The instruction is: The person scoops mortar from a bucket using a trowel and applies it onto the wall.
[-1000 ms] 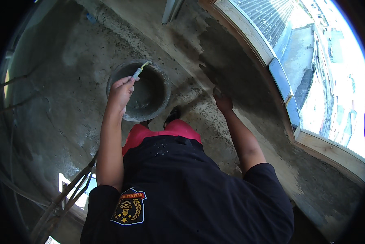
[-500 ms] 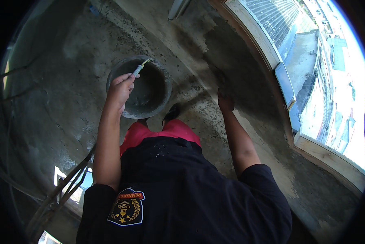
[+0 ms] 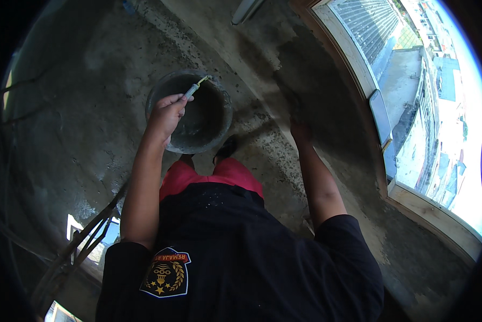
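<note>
My left hand (image 3: pixel 168 114) is closed round the pale handle of a slim tool (image 3: pixel 193 90), whose thin yellowish neck bends at the far end. The tool's working end is too small to make out. Under that hand stands a round, dark grey tub (image 3: pixel 223 121), its rim smeared and its inside dim. My right hand (image 3: pixel 301 131) is stretched forward, close to the dark damp patch of a rough cement surface. Shadow hides its fingers, and I cannot make out anything in them.
A window frame (image 3: pixel 353 59) runs along the right, with a phone-like flat thing (image 3: pixel 380 115) on its edge and roofs outside. Thin dark poles (image 3: pixel 90 231) lean at the lower left. A pale pipe (image 3: pixel 246 11) shows at the top. A dark shoe (image 3: pixel 227 147) is beside the tub.
The whole view has shifted slightly. My left hand, still holding the tool, shows a little farther right, as does the tub. My right hand has moved slightly and looks dimmer.
</note>
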